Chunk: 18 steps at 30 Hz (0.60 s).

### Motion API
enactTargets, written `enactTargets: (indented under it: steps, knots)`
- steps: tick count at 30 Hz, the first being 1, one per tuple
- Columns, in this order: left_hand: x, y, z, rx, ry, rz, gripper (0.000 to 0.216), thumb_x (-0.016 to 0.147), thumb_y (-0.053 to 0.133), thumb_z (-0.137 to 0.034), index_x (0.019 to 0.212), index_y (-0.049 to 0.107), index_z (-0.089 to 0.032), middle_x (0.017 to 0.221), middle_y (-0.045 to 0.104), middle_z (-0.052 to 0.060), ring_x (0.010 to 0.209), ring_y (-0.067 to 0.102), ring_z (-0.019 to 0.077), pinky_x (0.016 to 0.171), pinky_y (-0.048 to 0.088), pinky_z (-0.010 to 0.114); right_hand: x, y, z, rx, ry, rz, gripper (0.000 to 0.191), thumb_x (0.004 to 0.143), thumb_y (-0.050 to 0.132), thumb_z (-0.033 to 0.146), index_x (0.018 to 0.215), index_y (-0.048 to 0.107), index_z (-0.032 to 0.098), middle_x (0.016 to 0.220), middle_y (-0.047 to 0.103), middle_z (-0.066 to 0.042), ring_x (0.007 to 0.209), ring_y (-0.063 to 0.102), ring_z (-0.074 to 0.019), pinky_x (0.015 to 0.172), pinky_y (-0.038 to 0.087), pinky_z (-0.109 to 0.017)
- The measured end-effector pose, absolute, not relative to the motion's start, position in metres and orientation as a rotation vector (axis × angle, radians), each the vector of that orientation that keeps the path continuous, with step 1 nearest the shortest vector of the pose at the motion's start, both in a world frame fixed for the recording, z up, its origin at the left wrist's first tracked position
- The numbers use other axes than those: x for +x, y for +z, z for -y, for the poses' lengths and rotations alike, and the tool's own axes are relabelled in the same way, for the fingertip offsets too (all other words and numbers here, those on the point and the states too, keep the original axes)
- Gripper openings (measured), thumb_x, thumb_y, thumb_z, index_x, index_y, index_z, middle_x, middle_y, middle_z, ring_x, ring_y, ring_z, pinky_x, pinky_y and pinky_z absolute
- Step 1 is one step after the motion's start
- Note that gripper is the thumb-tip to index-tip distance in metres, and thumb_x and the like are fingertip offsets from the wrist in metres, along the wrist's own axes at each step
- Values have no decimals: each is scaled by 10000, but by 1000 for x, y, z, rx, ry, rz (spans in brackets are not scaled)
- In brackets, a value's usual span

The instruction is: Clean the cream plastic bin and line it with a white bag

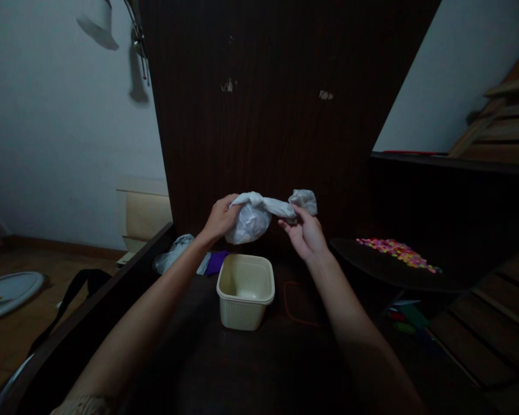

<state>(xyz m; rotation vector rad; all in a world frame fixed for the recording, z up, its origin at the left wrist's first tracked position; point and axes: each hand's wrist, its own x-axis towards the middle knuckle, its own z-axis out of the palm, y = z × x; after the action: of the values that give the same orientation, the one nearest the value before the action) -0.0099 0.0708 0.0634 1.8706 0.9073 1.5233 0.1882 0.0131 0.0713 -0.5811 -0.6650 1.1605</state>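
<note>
A knotted white plastic bag [248, 222] is stretched between my two hands, in the air above the dark surface. My left hand [222, 216] grips the bag beside the knot, close to its bulging part. With thumb and fingers, my right hand [306, 233] pinches the twisted end, and a crumpled tuft sticks up past the fingers. What fills the bag cannot be made out. Below it stands a cream plastic tub [245, 294], open at the top, with nothing visible inside.
Behind my left arm lie another crumpled plastic bag [175, 252] and a purple piece [217, 263]. An orange-brown loop [292, 311] lies right of the tub. Colourful small flowers [398, 252] sit on a side shelf. A dark upright panel [263, 127] rises behind.
</note>
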Motion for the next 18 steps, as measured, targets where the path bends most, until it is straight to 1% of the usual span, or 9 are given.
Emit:
enactTargets:
  steps: [4, 8, 11, 14, 16, 18]
  knots:
    - [-7, 34, -93, 1798, 1430, -917, 286, 839, 594, -379, 899, 735, -138, 856, 725, 40, 799, 620, 187, 699, 470, 253, 188, 46, -26, -641, 1228, 629, 101, 783, 640, 79, 781, 660, 177, 771, 729, -13, 728, 683, -155, 587, 610, -252]
    - [-6, 1, -109, 1747, 1315, -944, 322, 781, 635, -394, 924, 757, -133, 897, 756, 62, 815, 643, 207, 704, 483, 267, 194, 19, -41, -709, 1262, 608, 128, 771, 656, 57, 757, 641, 183, 765, 724, -17, 711, 683, -162, 599, 623, -278]
    - [-6, -24, -119, 1721, 1233, -966, 341, 763, 667, -403, 948, 767, -135, 917, 769, 73, 835, 661, 220, 728, 498, 283, 200, 0, -52, -759, 1256, 594, 143, 771, 670, 61, 759, 621, 194, 741, 707, -1, 697, 679, -155, 625, 633, -285]
    - [-4, -48, -128, 1714, 1158, -987, 321, 752, 696, -399, 919, 762, -133, 881, 759, 67, 815, 664, 219, 745, 509, 304, 203, -20, -61, -817, 1241, 595, 139, 779, 663, 77, 773, 608, 205, 732, 697, 10, 694, 678, -149, 647, 640, -294]
    - [-2, -61, -133, 1722, 1111, -998, 288, 743, 722, -377, 893, 753, -133, 861, 747, 61, 821, 666, 218, 770, 518, 317, 204, -33, -66, -864, 1230, 607, 131, 776, 653, 92, 773, 599, 212, 742, 699, 11, 709, 683, -150, 669, 643, -307]
    - [-2, -72, -136, 1737, 1076, -1012, 284, 728, 757, -336, 928, 739, -136, 892, 738, 66, 865, 669, 219, 810, 527, 330, 206, -47, -70, -917, 1217, 629, 121, 763, 658, 124, 770, 585, 220, 751, 699, 15, 729, 690, -156, 700, 646, -334]
